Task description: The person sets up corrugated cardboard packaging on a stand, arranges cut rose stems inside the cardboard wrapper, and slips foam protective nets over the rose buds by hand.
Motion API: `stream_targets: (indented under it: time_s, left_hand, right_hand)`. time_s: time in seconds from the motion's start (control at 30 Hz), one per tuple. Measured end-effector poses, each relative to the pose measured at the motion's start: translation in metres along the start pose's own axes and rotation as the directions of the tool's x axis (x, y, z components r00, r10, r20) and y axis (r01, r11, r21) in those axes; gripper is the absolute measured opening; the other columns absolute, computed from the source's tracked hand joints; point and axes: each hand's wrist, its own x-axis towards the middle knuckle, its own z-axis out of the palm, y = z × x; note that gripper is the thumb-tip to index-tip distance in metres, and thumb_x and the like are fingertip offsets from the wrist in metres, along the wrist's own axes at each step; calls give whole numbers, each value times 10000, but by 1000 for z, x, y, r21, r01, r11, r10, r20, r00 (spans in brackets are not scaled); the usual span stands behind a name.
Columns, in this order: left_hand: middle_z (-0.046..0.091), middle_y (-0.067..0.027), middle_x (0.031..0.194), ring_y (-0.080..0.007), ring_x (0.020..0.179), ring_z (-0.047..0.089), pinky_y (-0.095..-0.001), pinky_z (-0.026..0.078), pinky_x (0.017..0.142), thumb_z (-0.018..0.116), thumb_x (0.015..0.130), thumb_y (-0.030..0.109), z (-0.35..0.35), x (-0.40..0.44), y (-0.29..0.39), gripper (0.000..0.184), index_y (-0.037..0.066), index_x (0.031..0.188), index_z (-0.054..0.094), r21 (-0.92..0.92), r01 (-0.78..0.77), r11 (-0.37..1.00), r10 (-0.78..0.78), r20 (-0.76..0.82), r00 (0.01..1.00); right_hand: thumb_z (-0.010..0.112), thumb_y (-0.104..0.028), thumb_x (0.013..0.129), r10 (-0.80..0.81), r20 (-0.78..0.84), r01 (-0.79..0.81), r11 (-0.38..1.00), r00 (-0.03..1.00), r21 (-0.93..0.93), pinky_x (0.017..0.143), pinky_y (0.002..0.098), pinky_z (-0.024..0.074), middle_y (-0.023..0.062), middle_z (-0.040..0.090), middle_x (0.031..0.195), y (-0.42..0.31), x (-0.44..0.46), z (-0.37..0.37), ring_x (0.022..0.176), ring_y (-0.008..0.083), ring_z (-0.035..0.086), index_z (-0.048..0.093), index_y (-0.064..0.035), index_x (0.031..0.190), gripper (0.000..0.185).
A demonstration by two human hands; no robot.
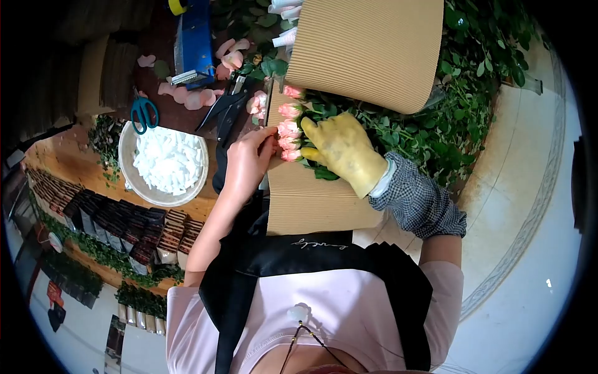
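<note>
A row of pink roses (289, 129) lies on a sheet of corrugated cardboard (324, 202), blooms at the left and leafy stems running right. My right hand (342, 146), in a yellow rubber glove, straddles the stems just behind the blooms, thumb and forefinger closed about some of the roses. Bare, my left hand (250, 154) is at the cardboard's left edge, its fingertips bent in against the blooms. Whatever those fingers pinch is hidden. Over the far end of the row rises a second, curved piece of corrugated cardboard (367, 50).
Left of me stand a bowl of white pieces (171, 161), teal scissors (144, 115) and a black stapler-like tool (233, 109). Further back are a blue tape dispenser (194, 43) and loose pink petals (193, 98). Leafy stems (461, 112) pile up at the right. Wrapped bundles (118, 218) line the left.
</note>
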Motion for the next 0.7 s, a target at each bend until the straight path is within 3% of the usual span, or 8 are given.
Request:
stream_targets:
  time_s: [0.1,0.2,0.27,0.37,0.43,0.53,0.63,0.7]
  left_hand:
    - [682,-165,887,-341,828,676,-376,528,742,645,904,53,-4,2,-1,236,18,1129,706,27,-55,998,54,29,998]
    - [669,-159,891,-339,824,666,-371,522,740,641,907,45,-5,4,-1,249,20,1146,702,3,-53,999,52,80,995]
    - [666,-159,899,-338,825,664,-368,521,742,639,907,42,-7,5,0,255,18,1154,699,-23,-26,999,28,108,994]
    - [661,-166,909,-341,828,666,-373,522,747,636,909,39,-8,8,0,262,12,1164,694,75,-116,990,105,130,986]
    - [658,-171,929,-339,841,670,-379,524,753,626,909,25,-6,8,-7,283,6,1186,679,-99,-63,993,76,128,989]
    - [655,-177,954,-335,847,677,-376,529,756,599,916,12,-6,9,-7,309,-4,1219,657,-227,-2,974,37,149,988]
    - [657,-177,976,-334,853,682,-370,535,760,572,927,10,-8,19,-2,314,-11,1233,642,-38,-100,994,105,151,983]
    - [658,-180,982,-341,858,681,-372,536,763,567,931,15,-12,23,-1,304,-14,1224,644,-48,-86,995,93,184,979]
  right_hand:
    - [664,-537,866,33,148,-27,999,988,-36,628,360,484,14,669,708,-2,-1,-5,678,183,660,608,-56,1213,595]
    - [653,-566,861,36,280,3,990,959,-138,589,358,479,12,663,690,-9,-2,-10,647,187,653,605,-58,1183,604]
    - [685,-579,824,69,239,-33,988,969,-150,580,343,479,6,616,646,-9,-1,-1,610,181,622,610,-65,1175,627]
    - [707,-602,794,131,209,-105,986,969,-129,559,323,481,4,572,600,-10,1,-1,563,173,592,614,-75,1151,644]
    - [697,-612,800,150,221,-132,987,964,-94,547,318,485,7,576,598,-10,0,0,552,172,593,615,-76,1134,637]
    - [681,-616,818,108,93,-100,991,990,-86,535,318,489,15,587,597,-10,-7,6,545,172,599,614,-74,1118,623]
    - [678,-610,824,89,66,-83,992,994,-90,531,323,487,20,591,588,-8,-7,6,534,181,599,619,-68,1117,619]
    - [681,-606,823,99,29,-96,990,995,-103,534,324,490,23,585,577,-7,-9,7,536,188,604,622,-63,1116,620]
